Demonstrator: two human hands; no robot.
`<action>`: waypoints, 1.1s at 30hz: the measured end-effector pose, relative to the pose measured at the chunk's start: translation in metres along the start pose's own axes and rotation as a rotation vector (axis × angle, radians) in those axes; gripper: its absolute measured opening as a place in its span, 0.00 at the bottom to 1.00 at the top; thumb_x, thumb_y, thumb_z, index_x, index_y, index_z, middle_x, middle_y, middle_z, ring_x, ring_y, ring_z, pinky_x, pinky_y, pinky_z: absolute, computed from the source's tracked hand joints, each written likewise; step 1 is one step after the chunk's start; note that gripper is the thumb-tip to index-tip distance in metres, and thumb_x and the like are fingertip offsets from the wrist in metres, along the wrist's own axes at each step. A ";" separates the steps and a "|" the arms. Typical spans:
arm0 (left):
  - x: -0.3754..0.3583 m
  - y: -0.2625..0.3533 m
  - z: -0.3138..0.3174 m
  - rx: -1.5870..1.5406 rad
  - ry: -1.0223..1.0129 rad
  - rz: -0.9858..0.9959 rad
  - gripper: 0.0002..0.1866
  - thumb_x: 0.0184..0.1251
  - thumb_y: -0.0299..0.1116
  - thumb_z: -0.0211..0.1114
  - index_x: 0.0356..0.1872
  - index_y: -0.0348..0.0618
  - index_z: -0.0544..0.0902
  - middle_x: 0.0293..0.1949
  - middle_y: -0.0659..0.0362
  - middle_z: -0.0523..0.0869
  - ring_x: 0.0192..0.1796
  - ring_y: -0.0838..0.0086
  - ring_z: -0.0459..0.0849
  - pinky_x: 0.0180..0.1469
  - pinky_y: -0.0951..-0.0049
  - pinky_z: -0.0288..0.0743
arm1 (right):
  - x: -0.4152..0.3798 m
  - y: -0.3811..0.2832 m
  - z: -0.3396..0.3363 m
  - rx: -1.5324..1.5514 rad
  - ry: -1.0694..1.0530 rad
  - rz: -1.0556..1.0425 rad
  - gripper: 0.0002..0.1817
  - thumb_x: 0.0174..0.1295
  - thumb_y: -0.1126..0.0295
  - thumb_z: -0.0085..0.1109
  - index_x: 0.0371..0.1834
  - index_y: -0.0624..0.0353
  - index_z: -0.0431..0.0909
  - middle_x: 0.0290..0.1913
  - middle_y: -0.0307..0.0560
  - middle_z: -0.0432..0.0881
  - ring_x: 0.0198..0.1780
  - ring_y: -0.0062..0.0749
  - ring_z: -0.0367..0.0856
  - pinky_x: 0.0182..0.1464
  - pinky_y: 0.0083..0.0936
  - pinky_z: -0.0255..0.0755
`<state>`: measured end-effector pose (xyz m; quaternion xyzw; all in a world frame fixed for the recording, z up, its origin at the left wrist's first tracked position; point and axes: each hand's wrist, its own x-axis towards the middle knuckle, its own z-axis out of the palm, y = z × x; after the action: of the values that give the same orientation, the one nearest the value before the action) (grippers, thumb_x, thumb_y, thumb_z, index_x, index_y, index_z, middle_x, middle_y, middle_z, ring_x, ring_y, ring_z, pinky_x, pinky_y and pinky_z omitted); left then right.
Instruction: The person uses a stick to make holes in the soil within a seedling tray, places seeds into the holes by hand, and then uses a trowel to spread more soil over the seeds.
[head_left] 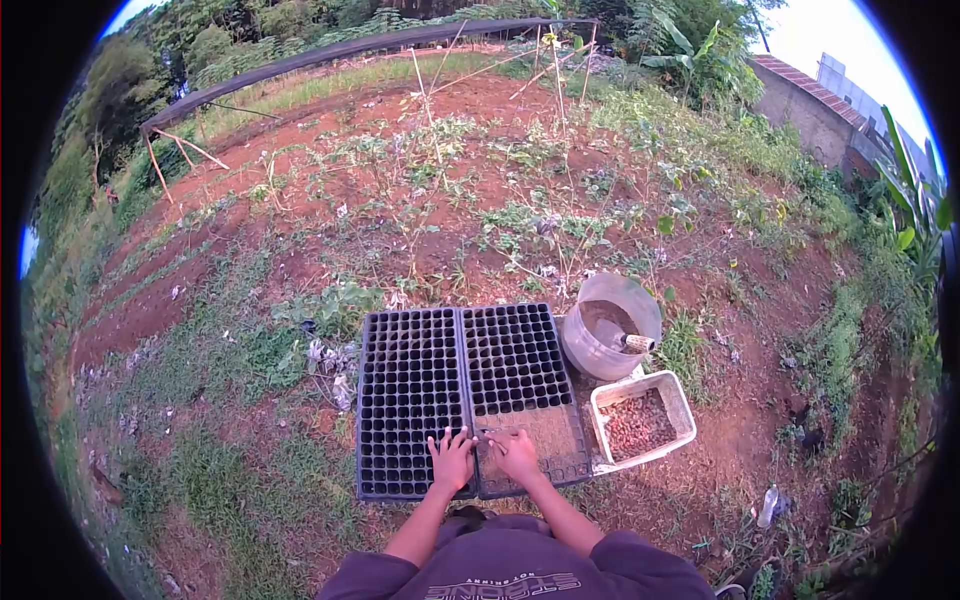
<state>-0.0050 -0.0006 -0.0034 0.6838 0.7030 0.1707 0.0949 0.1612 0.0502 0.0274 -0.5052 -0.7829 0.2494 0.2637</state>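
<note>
Two black seedling trays lie side by side in front of me. My left hand (pixel 452 462) rests on the near right part of the left seedling tray (pixel 410 390), its fingers spread, with the fingertips close to the seam between the trays. On the right seedling tray (pixel 515 360), the far cells look dark and hollow, while brown soil (pixel 548 432) covers much of the near half. My right hand (pixel 516 456) is over that soil, fingers drawn together and pointing left toward the seam. Whatever is at its fingertips is too small to make out.
To the right stands a translucent bucket (pixel 582 345) with soil and a pale scoop-like object (pixel 637 344) inside. Nearer is a white rectangular tub (pixel 683 408) of reddish-brown pieces. A plastic bottle (pixel 768 506) lies farther right. Weeds, red earth and a wooden-pole frame (pixel 380 57) lie beyond.
</note>
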 end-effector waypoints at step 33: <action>0.000 0.007 0.004 0.019 0.054 0.007 0.18 0.62 0.33 0.59 0.54 0.59 0.81 0.67 0.64 0.73 0.72 0.58 0.64 0.71 0.31 0.44 | 0.006 0.015 -0.007 -0.082 -0.098 0.016 0.12 0.65 0.58 0.59 0.48 0.38 0.87 0.47 0.39 0.87 0.47 0.48 0.80 0.55 0.39 0.76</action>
<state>0.0030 -0.0002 -0.0042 0.6823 0.7046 0.1825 0.0688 0.1737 0.0621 0.0234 -0.5089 -0.8005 0.2434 0.2023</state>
